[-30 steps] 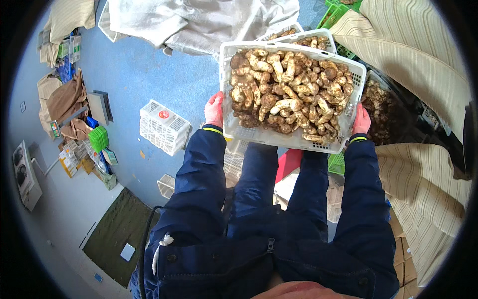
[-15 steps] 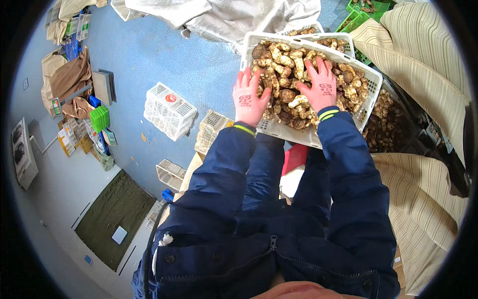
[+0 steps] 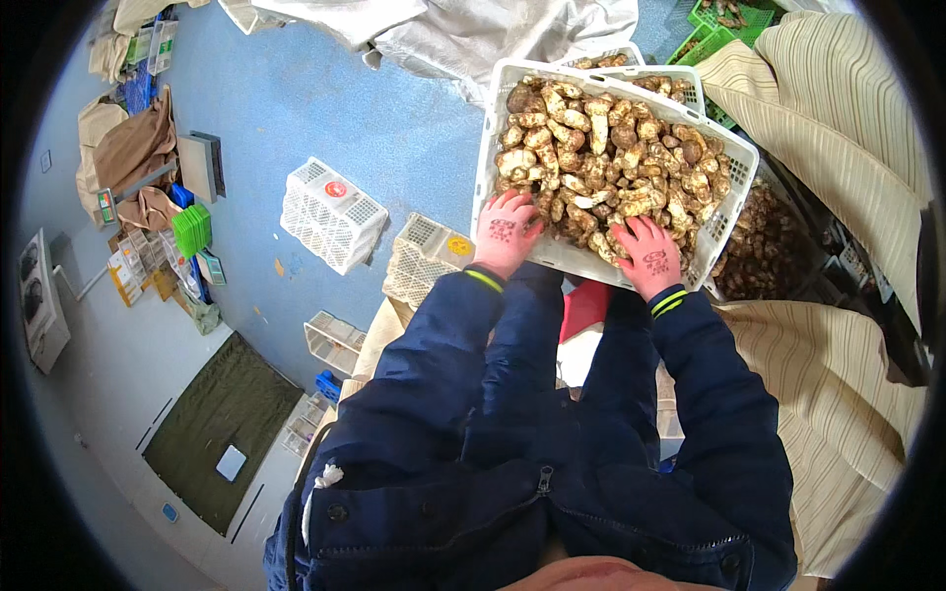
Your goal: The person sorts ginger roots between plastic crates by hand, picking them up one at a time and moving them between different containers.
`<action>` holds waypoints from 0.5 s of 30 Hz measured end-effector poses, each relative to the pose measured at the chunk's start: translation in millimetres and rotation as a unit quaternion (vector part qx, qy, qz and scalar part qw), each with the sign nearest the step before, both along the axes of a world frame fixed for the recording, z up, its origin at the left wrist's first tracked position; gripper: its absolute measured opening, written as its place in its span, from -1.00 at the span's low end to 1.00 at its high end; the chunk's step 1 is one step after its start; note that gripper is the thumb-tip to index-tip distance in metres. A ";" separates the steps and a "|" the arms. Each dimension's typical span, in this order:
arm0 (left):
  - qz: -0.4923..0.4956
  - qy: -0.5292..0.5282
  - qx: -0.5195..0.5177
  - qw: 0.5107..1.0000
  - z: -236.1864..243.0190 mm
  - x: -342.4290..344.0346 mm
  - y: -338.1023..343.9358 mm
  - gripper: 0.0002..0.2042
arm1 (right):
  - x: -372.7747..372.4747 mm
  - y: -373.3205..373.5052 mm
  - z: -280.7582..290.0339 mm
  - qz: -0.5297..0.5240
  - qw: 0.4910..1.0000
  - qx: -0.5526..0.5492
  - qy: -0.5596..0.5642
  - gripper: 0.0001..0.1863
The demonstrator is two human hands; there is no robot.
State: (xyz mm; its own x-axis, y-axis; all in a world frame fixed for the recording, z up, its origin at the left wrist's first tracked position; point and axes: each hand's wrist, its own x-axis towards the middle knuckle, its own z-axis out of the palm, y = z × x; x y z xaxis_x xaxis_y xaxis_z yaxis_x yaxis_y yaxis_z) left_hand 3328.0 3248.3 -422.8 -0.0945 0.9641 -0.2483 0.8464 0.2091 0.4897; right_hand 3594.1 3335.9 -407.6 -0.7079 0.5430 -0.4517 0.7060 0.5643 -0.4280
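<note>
A white plastic crate [image 3: 744, 192] full of mushrooms [image 3: 599, 118] with pale stems and brown caps is in front of me, tilted slightly. My left hand [image 3: 506, 232], in a pink glove, rests at its near left corner with fingers apart on the mushrooms. In a matching glove, my right hand [image 3: 650, 256] lies over the near edge toward the right. Its fingers are spread on the mushrooms and hold none. Some fingertips of both hands are partly hidden among the mushrooms.
Beyond the crate stand other white crates [image 3: 690, 87] with mushrooms. Right of it, more mushrooms [image 3: 764, 236] lie beside striped cloth [image 3: 838, 108]. Upturned white crates [image 3: 335, 217] sit on the blue floor [image 3: 256, 108] at left. A grey-white sheet [image 3: 453, 39] is spread at the far side.
Both hands have drawn back toward me, from the middle of the mushrooms to the crate's near edge. The mushrooms between them are now uncovered and look more evenly spread.
</note>
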 end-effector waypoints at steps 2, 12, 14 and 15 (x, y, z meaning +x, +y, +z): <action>0.022 -0.017 0.019 0.999 2.8 -2.8 -13.8 -0.82 | -12.6 10.7 12.2 -0.041 0.999 -0.029 -0.001 -0.45; 0.091 -0.048 0.071 0.992 19.7 -16.3 20.5 -0.65 | -176.9 119.4 -50.6 -0.131 0.991 -0.010 0.032 -0.37; 0.058 -0.017 0.070 0.996 17.8 -24.3 61.3 -0.53 | -175.4 125.2 -65.9 -0.125 0.991 -0.038 -0.005 -0.35; 0.053 0.025 0.073 0.996 18.9 -28.9 73.3 -0.51 | -177.5 123.5 -57.4 -0.105 0.993 -0.054 0.006 -0.36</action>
